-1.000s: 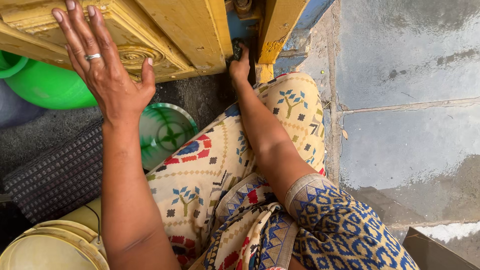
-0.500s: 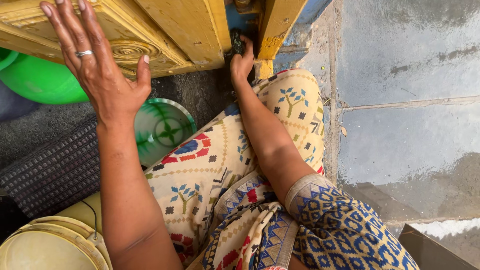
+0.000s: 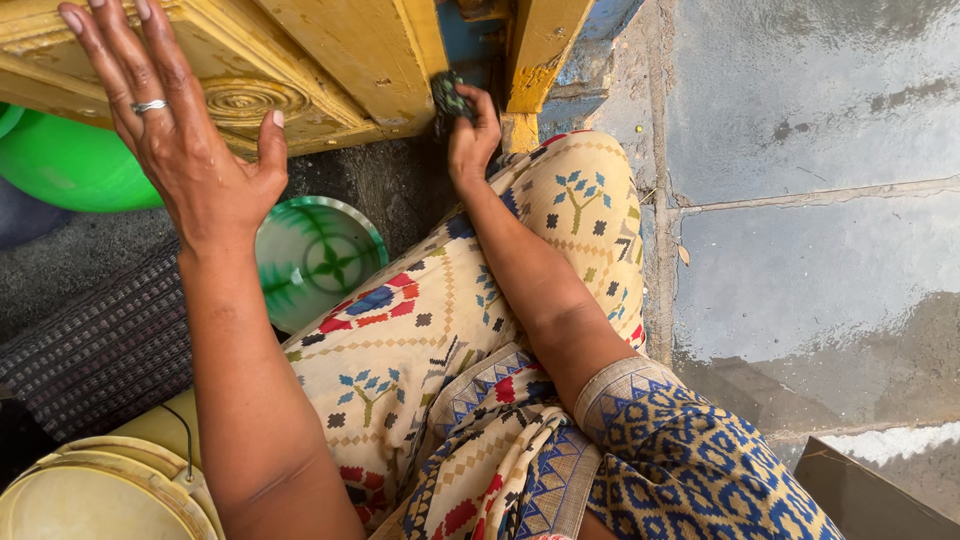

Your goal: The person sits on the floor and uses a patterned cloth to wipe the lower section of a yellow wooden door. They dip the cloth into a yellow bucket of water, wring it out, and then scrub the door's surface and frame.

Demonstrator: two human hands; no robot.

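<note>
Head camera looks straight down on a person crouched at a doorway, patterned cloth over the knees. The left hand (image 3: pixel 180 140) lies flat on the carved yellow door (image 3: pixel 300 60), fingers spread wide, a ring on one finger, palm pressing the panel just beside a round carved rosette (image 3: pixel 240 100). It grips nothing; it braces. Over at the door's edge, the right hand (image 3: pixel 468 130) is curled tight around a dark green scrubbing pad (image 3: pixel 447 97), fingers folded over it, the pad pushed against the narrow gap where the door meets the blue strip (image 3: pixel 465 50) and the yellow frame post (image 3: pixel 540 50). So the pad sits low on that hinge side, near the bottom corner, touching the wood as far as I can tell.

I judge the step in hand to be scrubbing this lower edge of the door, one hand steadying the leaf, the other working the pad. The next stroke calls for firm pressure into that tight slot, wrist kept clear of the post, and the left palm kept planted so the door does not swing.

Nearby on the ground: a green-and-white plastic basin (image 3: pixel 315 260) below the door, a bright green tub (image 3: pixel 70 165) at the left, a dark woven mat (image 3: pixel 100 345), a pale yellow bucket lid (image 3: pixel 90 495), and wet grey stone paving (image 3: pixel 800 250) to the right.
</note>
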